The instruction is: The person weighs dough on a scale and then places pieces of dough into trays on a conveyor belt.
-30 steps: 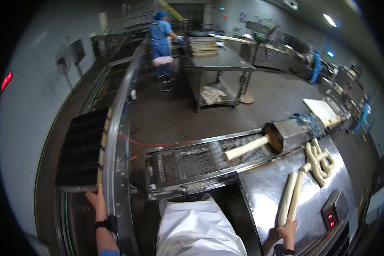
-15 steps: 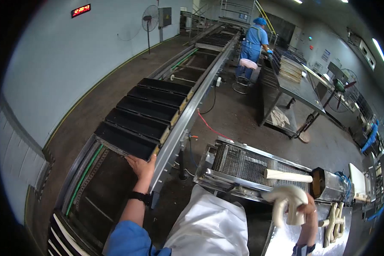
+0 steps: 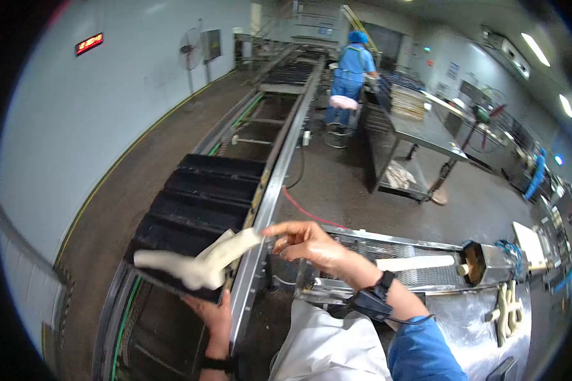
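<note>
A folded white dough piece (image 3: 200, 263) hangs over the nearest black baking pan (image 3: 171, 238), one of a strapped row on the left conveyor. My right hand (image 3: 305, 244) reaches left across the conveyor rail, and its fingertips pinch the dough's right end. My left hand (image 3: 213, 317) is below, gripping the near edge of that pan. The dough hides part of the pan's front.
A steel rail (image 3: 279, 165) runs along the pan conveyor. At right, a mesh belt (image 3: 362, 247) carries a dough log (image 3: 416, 261) from a machine outlet (image 3: 473, 267). More dough pieces (image 3: 508, 311) lie on a steel table. A co-worker in blue (image 3: 349, 66) stands far off.
My right hand has carried the folded dough from the steel table on the right across to above the nearest pan. My left hand has stayed at the pan's near edge.
</note>
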Demonstrator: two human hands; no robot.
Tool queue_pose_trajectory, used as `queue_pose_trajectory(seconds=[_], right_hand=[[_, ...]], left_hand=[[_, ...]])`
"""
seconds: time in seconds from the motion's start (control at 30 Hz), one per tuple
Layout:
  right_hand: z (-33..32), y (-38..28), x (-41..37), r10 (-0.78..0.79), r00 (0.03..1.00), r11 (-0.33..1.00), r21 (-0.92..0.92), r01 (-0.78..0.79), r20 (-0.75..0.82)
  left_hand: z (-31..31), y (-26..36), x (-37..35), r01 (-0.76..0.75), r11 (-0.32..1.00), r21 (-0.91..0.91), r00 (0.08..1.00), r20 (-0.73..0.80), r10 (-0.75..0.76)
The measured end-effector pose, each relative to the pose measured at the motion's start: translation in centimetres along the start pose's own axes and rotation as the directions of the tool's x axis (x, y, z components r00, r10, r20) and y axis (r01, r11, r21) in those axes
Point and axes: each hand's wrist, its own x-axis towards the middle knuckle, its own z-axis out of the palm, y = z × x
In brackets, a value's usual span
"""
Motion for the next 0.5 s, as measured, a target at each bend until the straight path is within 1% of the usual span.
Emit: queue_pose_trajectory(seconds=[0.03,0.07,0.1,0.13,0.17,0.2,0.23,0.27,0.3,0.33,0.37,0.4,0.43,0.47,0.5], right_hand=[[-1.9,2.6,0.5,-0.017,0.996,0.997,-0.075,0.011,-0.083],[-3.7,4.6,0.4,0.031,0.993,0.988,-0.146,-0.048,-0.116],[-5.4,6.4,-0.1,0.009,0.991,0.96,-0.276,-0.046,-0.136],[-6.2,7.2,-1.0,0.022,0.973,0.869,-0.478,-0.132,-0.229],[-7.7,8.5,-1.9,0.01,0.958,0.752,-0.629,-0.197,-0.287],[-10.0,10.3,-2.9,-0.006,0.942,0.606,-0.75,-0.264,-0.336],[-12.9,12.5,-4.4,-0.132,0.93,0.363,-0.89,-0.276,-0.342],[-14.1,12.4,-5.6,-0.048,0.889,0.201,-0.876,-0.439,-0.456],[-15.8,13.3,-6.9,-0.066,0.836,-0.005,-0.838,-0.546,-0.544],[-16.2,12.9,-8.1,-0.051,0.761,-0.132,-0.751,-0.647,-0.647],[-17.3,13.3,-9.5,-0.013,0.725,-0.2,-0.708,-0.677,-0.689],[-17.1,12.8,-10.4,0.058,0.643,-0.098,-0.645,-0.757,-0.764],[-17.8,13.6,-11.7,0.011,0.681,-0.006,-0.681,-0.733,-0.733],[-17.5,13.7,-12.5,-0.011,0.726,0.042,-0.725,-0.687,-0.688],[-17.0,14.2,-12.3,-0.073,0.767,-0.006,-0.769,-0.64,-0.638]], left_hand=[[1.0,-1.5,0.3,0.013,1.0,0.012,1.0,-0.026,-0.013],[0.5,-1.1,0.4,-0.108,0.994,-0.018,0.992,-0.075,0.107],[0.9,-1.9,0.6,-0.013,0.988,-0.156,0.999,-0.043,0.006],[0.5,-1.1,0.3,0.018,0.989,-0.145,1.0,-0.02,-0.021],[-0.1,-0.3,0.1,0.051,0.99,-0.13,0.999,-0.001,-0.052],[0.3,-0.2,0.4,0.045,0.991,-0.13,0.999,0.011,-0.044],[0.5,-0.6,0.4,0.049,0.99,-0.129,0.998,0.048,-0.044],[0.2,-1.3,-0.1,0.072,0.99,-0.119,0.996,0.07,-0.064],[-0.5,-0.7,0.0,-0.06,0.992,-0.107,0.994,0.08,0.069],[-1.2,-0.5,0.0,-0.094,0.98,-0.174,0.988,0.103,0.113],[-2.3,-1.1,0.4,-0.159,0.987,-0.013,0.975,0.152,0.159],[-4.3,0.5,0.6,-0.268,0.959,0.088,0.959,0.124,0.257],[-6.5,2.5,1.1,-0.18,0.98,0.079,0.97,0.177,0.164],[-6.6,0.6,2.0,-0.185,0.982,-0.025,0.981,0.06,0.186],[-8.0,2.2,2.5,-0.139,0.99,-0.022,0.99,0.015,0.14]])
